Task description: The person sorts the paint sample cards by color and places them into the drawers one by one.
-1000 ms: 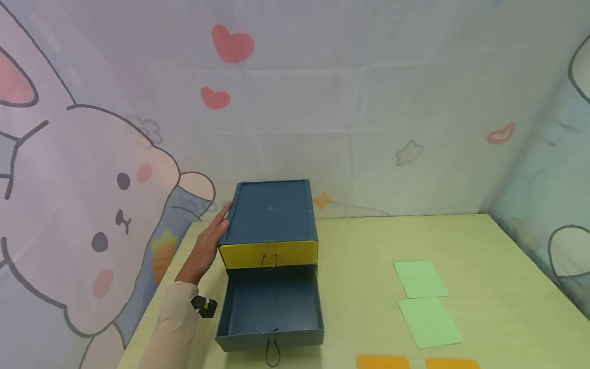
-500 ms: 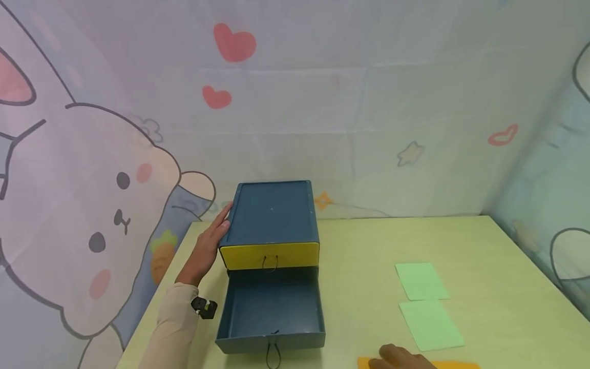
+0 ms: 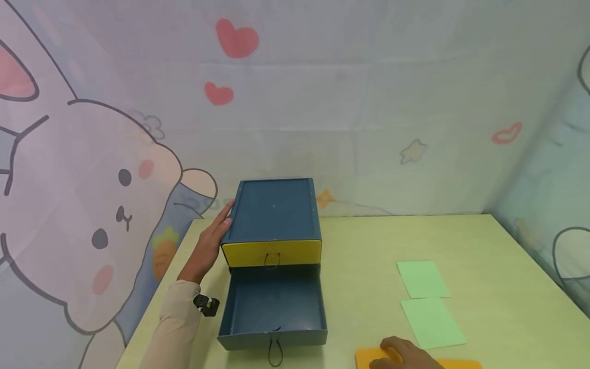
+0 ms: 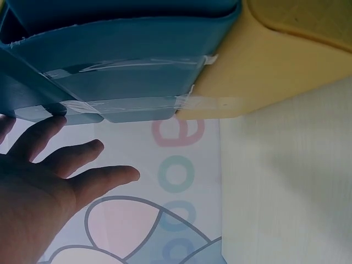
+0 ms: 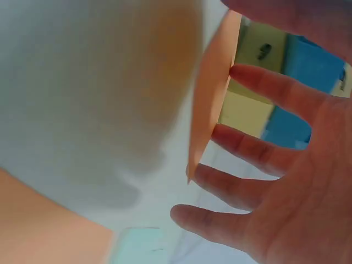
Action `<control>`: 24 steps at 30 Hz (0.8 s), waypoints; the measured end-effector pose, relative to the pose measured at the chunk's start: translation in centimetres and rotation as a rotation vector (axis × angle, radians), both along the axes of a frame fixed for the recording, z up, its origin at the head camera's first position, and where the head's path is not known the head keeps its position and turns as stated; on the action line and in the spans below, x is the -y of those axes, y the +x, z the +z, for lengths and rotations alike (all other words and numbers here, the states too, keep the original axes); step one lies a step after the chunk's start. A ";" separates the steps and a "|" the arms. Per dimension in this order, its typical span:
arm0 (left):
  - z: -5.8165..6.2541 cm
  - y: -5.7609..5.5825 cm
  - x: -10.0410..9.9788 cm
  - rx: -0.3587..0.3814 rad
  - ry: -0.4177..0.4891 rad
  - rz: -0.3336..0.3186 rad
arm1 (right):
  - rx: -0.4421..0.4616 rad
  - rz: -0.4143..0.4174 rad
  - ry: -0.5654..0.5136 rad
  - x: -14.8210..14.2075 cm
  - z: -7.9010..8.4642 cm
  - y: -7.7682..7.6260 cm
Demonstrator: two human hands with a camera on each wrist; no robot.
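A dark blue two-drawer box (image 3: 272,212) stands on the table, its yellow-fronted upper drawer (image 3: 295,252) pushed in. The blue lower drawer (image 3: 276,302) is pulled out, with nothing inside and a black cord loop on its front. My left hand (image 3: 207,246) rests against the box's left side, fingers extended; in the left wrist view the fingers (image 4: 82,157) are spread beside the blue wall. At the bottom right my right hand (image 3: 407,356) grips an orange card (image 3: 366,355). In the right wrist view that card (image 5: 212,99) is tilted up above its shadow, thumb and fingertips at its edge.
Another orange card (image 3: 461,364) lies right of my right hand at the frame's bottom edge. Behind it are two light green cards, the farther one (image 3: 423,279) and the nearer one (image 3: 433,323). A printed cloth (image 3: 364,113) hangs behind the table (image 3: 498,266).
My right hand has come in from the bottom edge onto the left orange card, and the card's edge has risen slightly. The left hand and the box stay in place.
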State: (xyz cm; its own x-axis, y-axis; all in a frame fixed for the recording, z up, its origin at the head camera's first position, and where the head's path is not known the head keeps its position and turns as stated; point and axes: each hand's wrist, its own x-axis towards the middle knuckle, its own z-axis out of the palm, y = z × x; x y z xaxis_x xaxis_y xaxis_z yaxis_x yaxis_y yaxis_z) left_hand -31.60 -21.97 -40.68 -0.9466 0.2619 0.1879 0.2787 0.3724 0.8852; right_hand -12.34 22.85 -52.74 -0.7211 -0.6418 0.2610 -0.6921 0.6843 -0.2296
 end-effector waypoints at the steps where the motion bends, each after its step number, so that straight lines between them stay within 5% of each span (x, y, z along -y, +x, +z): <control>1: 0.0 0.0 0.0 0.000 -0.001 0.002 | 0.014 0.010 -0.003 0.1 0.8 -0.1; 9: 0.1 0.1 0.0 -0.006 -0.001 0.000 | 0.268 -0.101 0.115 0.9 7.9 -0.9; 12: 0.1 0.1 0.0 -0.007 0.000 0.002 | 0.210 -0.105 0.110 1.1 9.8 -0.9; 17: 0.1 0.2 -0.1 -0.008 0.003 -0.006 | -0.012 -0.056 0.032 1.6 11.8 -1.0; 24: 0.0 0.1 0.0 -0.010 -0.002 -0.001 | -0.056 0.002 -0.024 4.3 13.8 -2.2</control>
State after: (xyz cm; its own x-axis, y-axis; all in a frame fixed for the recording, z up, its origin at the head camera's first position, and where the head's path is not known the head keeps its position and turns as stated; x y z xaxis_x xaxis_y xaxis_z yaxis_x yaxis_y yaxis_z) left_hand -31.51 -21.99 -40.65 -0.9443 0.2633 0.1973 0.2884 0.3736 0.8816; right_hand -14.57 18.59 -38.98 -0.7039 -0.6360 0.3163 -0.7054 0.6779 -0.2069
